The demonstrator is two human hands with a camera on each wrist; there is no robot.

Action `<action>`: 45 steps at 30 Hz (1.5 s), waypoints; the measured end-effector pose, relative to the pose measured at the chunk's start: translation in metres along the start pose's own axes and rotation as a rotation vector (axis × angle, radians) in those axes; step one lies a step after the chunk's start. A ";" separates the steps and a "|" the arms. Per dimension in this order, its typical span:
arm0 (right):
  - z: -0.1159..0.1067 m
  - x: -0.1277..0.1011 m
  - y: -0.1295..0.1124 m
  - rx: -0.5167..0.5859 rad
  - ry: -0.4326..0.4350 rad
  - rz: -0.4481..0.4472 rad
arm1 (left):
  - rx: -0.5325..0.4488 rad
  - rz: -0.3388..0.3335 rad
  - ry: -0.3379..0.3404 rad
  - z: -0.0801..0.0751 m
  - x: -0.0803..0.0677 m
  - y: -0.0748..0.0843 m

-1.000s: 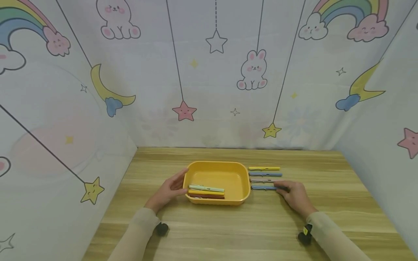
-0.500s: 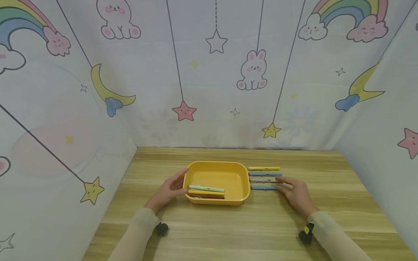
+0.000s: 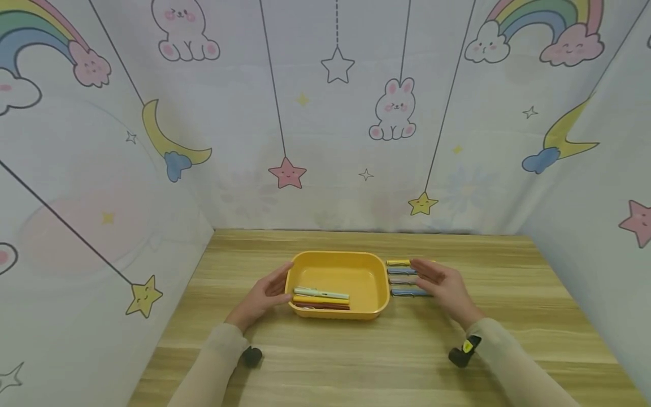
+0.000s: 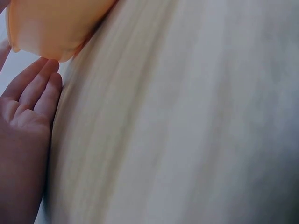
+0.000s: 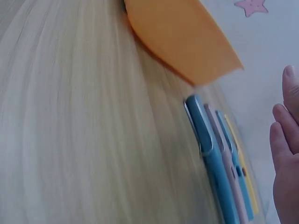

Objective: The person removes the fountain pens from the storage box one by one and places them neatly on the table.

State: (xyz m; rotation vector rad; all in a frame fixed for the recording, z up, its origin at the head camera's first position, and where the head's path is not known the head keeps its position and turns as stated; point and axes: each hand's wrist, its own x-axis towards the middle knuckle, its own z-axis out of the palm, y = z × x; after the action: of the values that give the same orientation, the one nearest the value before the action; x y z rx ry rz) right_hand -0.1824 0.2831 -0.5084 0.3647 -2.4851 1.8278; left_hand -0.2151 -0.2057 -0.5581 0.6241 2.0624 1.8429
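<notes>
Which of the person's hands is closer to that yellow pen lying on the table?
Right. The right hand hovers over the yellow pen; the left hand rests against the tray on its far side.

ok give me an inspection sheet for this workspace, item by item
surface: wooden table, light grain.
job's things: yellow tray holding three pens along its near side; four pens in a row on the table, right of the tray.
clutter: nothing seen.
hands: left hand open, fingers straight against the tray's left wall; right hand open, palm turned toward the tray, over the row of four pens, holding nothing.
cables: nothing seen; a small black device at the right wrist, another black device at the left wrist.
surroundings: cloth backdrop printed with rabbits, stars, moons and rainbows on three sides.
</notes>
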 end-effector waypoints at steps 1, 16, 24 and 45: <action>0.004 0.001 -0.004 0.018 -0.011 -0.003 | 0.001 0.000 0.001 0.000 0.000 0.001; 0.051 0.027 -0.028 0.112 -0.129 -0.005 | 0.001 0.000 -0.002 0.001 0.001 0.000; 0.076 0.040 -0.036 0.100 -0.179 -0.009 | -0.006 -0.018 0.005 0.002 -0.001 0.000; 0.121 0.063 -0.050 -0.064 -0.295 0.049 | -0.029 0.008 -0.002 0.002 0.000 -0.001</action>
State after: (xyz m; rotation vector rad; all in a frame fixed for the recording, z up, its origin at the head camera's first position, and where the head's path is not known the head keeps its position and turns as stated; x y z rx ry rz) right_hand -0.2198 0.1446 -0.4881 0.6167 -2.7575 1.8246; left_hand -0.2142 -0.2040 -0.5590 0.6272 2.0312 1.8718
